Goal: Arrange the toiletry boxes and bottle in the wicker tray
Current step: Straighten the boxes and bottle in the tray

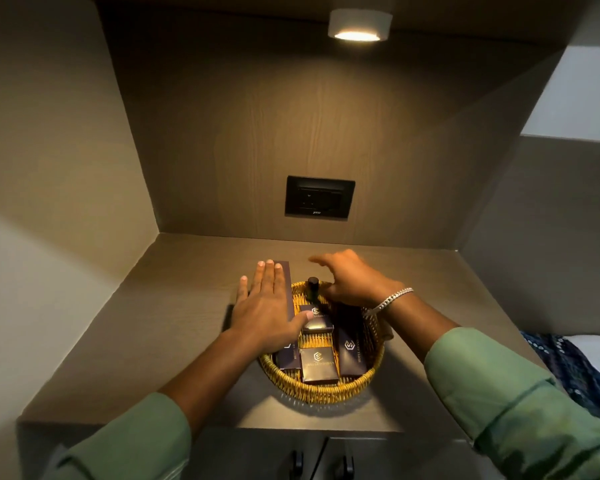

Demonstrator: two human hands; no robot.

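Nearly there: your left hand (265, 306) lies flat and open on the long box (286, 292), your right hand (352, 280), fingers loose and holding nothing, hovers beside the bottle (313, 289), remaining boxes already sitting in the wicker tray (326, 388) just below both palms.

Two bare forearms emerge from loose sage-green sleeves (520, 407), the cuffs pushed back well short of the wrists and creased into soft folds. A silver chain-link bracelet (392, 299) circles the right wrist. The left hand (267, 306) and right hand (350, 278) wear no rings or gloves.
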